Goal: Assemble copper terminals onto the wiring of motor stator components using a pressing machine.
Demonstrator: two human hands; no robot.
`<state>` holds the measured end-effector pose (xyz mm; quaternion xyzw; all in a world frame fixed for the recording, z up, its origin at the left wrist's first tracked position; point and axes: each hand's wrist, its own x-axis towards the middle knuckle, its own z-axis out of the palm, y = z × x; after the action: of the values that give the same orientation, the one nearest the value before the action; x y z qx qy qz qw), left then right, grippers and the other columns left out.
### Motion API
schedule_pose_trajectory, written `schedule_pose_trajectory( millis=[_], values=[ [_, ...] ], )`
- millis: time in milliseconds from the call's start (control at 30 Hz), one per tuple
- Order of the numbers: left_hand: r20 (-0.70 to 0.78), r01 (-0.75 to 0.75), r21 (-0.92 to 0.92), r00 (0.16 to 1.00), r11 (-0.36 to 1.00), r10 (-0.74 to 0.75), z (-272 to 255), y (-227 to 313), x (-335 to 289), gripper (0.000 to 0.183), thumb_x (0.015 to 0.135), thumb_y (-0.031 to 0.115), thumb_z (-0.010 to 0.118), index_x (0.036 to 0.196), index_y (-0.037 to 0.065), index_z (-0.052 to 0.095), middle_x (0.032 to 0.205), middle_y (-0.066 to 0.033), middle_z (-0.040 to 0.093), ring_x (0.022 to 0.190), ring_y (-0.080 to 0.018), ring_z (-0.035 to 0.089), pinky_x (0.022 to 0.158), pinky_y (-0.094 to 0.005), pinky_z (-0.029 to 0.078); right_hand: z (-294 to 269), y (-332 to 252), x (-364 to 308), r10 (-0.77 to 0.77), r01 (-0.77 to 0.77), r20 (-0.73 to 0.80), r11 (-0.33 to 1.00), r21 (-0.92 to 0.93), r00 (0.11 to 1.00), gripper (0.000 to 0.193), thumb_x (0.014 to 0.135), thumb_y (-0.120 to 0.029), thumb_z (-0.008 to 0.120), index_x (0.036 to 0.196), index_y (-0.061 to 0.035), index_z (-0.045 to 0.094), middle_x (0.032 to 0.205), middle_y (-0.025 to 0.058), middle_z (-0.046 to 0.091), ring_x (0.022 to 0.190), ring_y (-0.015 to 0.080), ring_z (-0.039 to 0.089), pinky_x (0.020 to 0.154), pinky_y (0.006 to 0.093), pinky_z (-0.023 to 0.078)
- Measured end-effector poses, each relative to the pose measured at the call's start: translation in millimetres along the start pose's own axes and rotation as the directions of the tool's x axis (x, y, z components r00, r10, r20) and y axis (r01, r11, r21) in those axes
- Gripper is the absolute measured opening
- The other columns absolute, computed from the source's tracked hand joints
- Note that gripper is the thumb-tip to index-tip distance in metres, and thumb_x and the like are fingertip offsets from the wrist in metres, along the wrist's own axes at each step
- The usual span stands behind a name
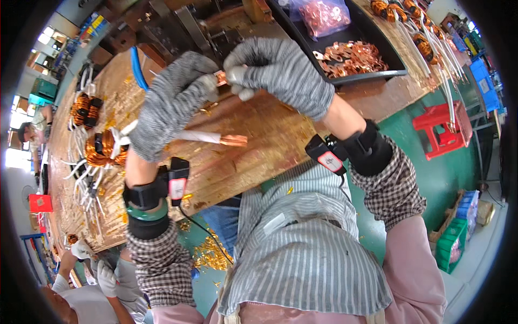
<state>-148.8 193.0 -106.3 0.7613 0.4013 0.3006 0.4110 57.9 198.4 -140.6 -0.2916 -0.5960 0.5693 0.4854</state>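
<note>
My left hand [175, 100] and my right hand [280, 73], both in grey knitted gloves, meet at the far side of the wooden bench. A small copper terminal [221, 78] shows between their pinched fingertips; the gloves hide most of it. Below my left hand, a white-sleeved lead [199, 136] ends in bare copper strands [234, 140] that point right, touched by neither hand's fingertips. Left of that hand lies a copper-wound coil [102, 148] with white leads. Just beyond my hands stands a dark metal machine [186, 27], its working part partly hidden.
A black tray [372, 78] holds loose copper terminals [353, 59] and a bag of more [322, 16]. More coils [423, 46] lie at the far right, another [85, 110] at left. A red stool [442, 129] stands right. A co-worker [97, 291] sits lower left.
</note>
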Motion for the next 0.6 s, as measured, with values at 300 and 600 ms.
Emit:
schedule_pose_trajectory(
  millis=[300, 600],
  values=[
    [-0.168, -0.120, 0.454, 0.962, 0.883, 0.217, -35.1, -17.0, -54.7, 0.028, 0.085, 0.008, 0.058, 0.113, 0.008, 0.061, 0.101, -0.0102, 0.064, 0.092, -0.0184, 0.060, 0.080, -0.0285, 0.046, 8.2, -13.0, 0.4, 0.079, -0.074, -0.069, 0.995, 0.072, 0.994, 0.018, 0.081, -0.012, 0.065, 0.094, 0.0000, 0.063, 0.078, 0.0066, 0.064, 0.067, 0.0112, 0.061, 0.062, 0.0221, 0.052],
    [-0.165, -0.172, 0.402, 0.953, 0.899, 0.256, -42.7, -24.2, -35.3, 0.026, 0.085, 0.009, 0.056, 0.110, 0.006, 0.063, 0.086, -0.0095, 0.064, 0.076, -0.0175, 0.060, 0.073, -0.0275, 0.046, -1.9, -2.3, 16.7, 0.086, -0.077, -0.114, 0.994, 0.077, 0.990, 0.017, 0.077, -0.008, 0.069, 0.093, -0.0024, 0.067, 0.082, 0.0041, 0.066, 0.070, 0.0089, 0.062, 0.063, 0.0209, 0.051]
  ],
)
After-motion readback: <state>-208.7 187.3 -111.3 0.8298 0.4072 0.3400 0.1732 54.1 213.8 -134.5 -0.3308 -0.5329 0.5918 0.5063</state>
